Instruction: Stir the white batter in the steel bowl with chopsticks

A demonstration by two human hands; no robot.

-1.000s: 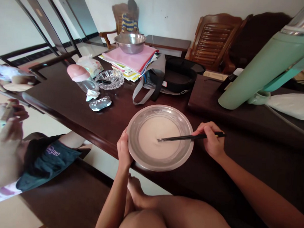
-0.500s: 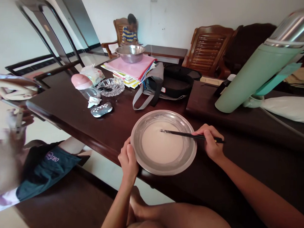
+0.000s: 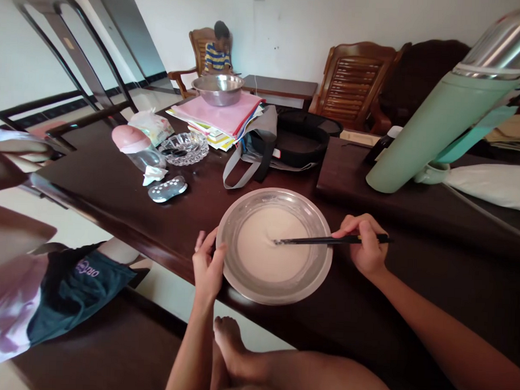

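Observation:
A wide steel bowl stands at the table's near edge with whitish batter in it. My left hand grips its left side, thumb near the rim and fingers around the outside, partly hidden. In my right hand, to the right of the bowl, is a pair of black chopsticks. They lie nearly level across the right rim, and their tips touch the batter near the middle of the bowl.
Beyond the bowl lie a black-and-grey bag, a stack of papers under another steel bowl, a glass ashtray and a controller. A green thermos stands right. One person sits left, another at the back.
The chopstick tips have moved a little toward me through the batter. My left hand's fingers have shifted on the bowl's side. The person on the left has moved.

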